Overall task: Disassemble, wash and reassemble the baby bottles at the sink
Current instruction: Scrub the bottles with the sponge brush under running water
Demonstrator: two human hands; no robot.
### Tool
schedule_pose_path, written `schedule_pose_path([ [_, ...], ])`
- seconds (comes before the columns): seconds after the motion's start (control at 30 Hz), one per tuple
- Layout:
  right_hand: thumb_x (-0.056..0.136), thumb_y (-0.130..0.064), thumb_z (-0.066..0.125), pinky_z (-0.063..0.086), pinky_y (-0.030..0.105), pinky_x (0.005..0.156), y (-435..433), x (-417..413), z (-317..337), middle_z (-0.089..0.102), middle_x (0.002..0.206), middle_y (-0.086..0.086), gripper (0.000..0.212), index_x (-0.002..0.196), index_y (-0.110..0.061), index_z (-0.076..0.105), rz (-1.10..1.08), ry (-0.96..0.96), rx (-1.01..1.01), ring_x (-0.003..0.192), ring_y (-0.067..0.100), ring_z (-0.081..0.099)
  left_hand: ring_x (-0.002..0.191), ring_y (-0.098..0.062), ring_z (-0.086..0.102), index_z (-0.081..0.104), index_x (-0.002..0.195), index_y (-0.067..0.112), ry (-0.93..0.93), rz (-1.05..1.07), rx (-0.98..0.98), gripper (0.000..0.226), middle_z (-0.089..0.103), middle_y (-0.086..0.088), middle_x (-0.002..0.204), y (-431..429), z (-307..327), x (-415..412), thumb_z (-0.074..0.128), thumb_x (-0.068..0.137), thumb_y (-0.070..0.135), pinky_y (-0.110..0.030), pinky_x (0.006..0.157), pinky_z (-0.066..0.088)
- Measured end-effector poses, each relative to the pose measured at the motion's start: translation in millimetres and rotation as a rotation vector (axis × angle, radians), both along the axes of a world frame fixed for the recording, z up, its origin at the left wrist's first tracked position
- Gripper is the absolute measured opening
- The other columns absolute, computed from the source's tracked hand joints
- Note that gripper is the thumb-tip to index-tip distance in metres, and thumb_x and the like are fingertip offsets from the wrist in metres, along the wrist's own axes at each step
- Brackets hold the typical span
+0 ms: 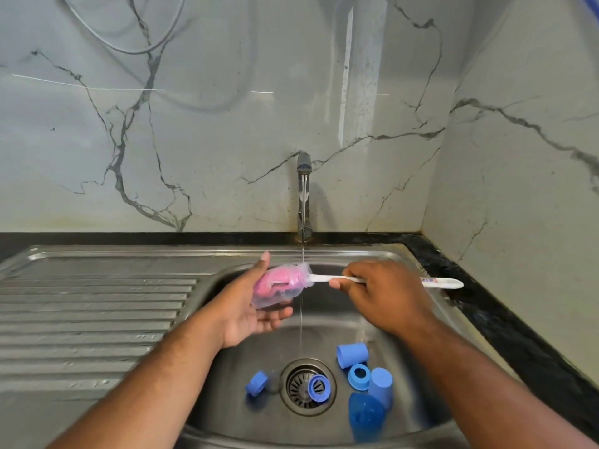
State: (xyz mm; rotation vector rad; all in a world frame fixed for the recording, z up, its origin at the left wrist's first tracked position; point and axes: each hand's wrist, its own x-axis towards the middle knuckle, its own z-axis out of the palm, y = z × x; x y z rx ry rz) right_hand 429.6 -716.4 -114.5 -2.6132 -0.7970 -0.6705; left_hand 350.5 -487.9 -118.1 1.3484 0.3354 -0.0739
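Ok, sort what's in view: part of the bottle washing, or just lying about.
Part of the job: clear bottle in the left hand; pink brush in the right hand; running tap; blue caps and rings in the sink.
Just there: grey cable on the wall; draining board; black counter.

Left hand (249,306) cradling clear bottle (278,286), right hand (379,293) gripping brush (437,282)

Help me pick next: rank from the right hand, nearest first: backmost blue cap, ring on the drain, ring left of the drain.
1. Backmost blue cap, basin right, below the right hand.
2. Ring on the drain, centre.
3. Ring left of the drain, farthest.
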Motion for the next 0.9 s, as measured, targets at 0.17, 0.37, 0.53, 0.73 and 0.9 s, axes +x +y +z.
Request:
schedule_pose_path([
  [0.17,0.099,-0.064,0.044,0.049,0.03,0.064,-0.7,-2.1,2.2,0.066,0.07,-0.004,0.052,0.081,-0.023,0.071,-0.177,0.267,-0.031,0.069,0.014,0.062,0.083,-0.019,0.067,0.066,0.116,0.016,-0.352,0.009,0.369,0.053,0.069,-0.01,0.113,4.8,-0.1,9.0,0.084,0.071,0.037,-0.031,0.071,0.059],
  [0.37,0.094,-0.068,0.051,0.044,0.029,0.059,-3.5,4.4,-0.5,0.063,0.063,-0.004,0.052,0.076,-0.025,0.073,-0.171,0.349,-0.011,0.064,0.015,0.061,0.089,-0.011,0.066,0.075,0.095,0.014,-0.496,0.047,0.296,0.03,0.074,0.003,0.091,3.3,-0.7,8.7,0.078,0.073,0.034,-0.022,0.08,0.051],
  [0.53,0.089,-0.071,0.055,0.035,0.028,0.057,-0.3,-0.6,6.0,0.062,0.066,-0.01,0.041,0.077,-0.033,0.066,-0.035,0.193,0.03,0.067,0.007,0.056,0.101,-0.029,0.073,0.067,0.114,0.012,-0.279,0.208,0.011,0.042,0.074,-0.009,0.111,10.7,0.0,11.6,0.069,0.087,0.044,-0.037,0.077,0.058],
  [0.73,0.094,-0.067,0.05,0.039,0.028,0.058,1.7,-3.1,0.9,0.062,0.07,-0.009,0.044,0.084,-0.028,0.069,-0.056,0.074,0.015,0.068,0.008,0.054,0.066,-0.018,0.064,0.067,0.114,0.009,-0.044,-0.005,0.14,0.057,0.077,-0.012,0.091,-0.9,-2.9,3.3,0.062,0.088,0.059,-0.028,0.056,0.047],
  [0.9,0.099,-0.065,0.044,0.043,0.03,0.06,3.7,-1.8,-0.3,0.064,0.068,-0.004,0.05,0.082,-0.026,0.071,-0.133,0.276,-0.031,0.067,0.013,0.059,0.081,-0.02,0.063,0.067,0.109,0.013,-0.413,0.101,0.437,0.062,0.07,-0.017,0.108,3.5,0.0,10.3,0.094,0.062,0.043,-0.036,0.065,0.054],
])
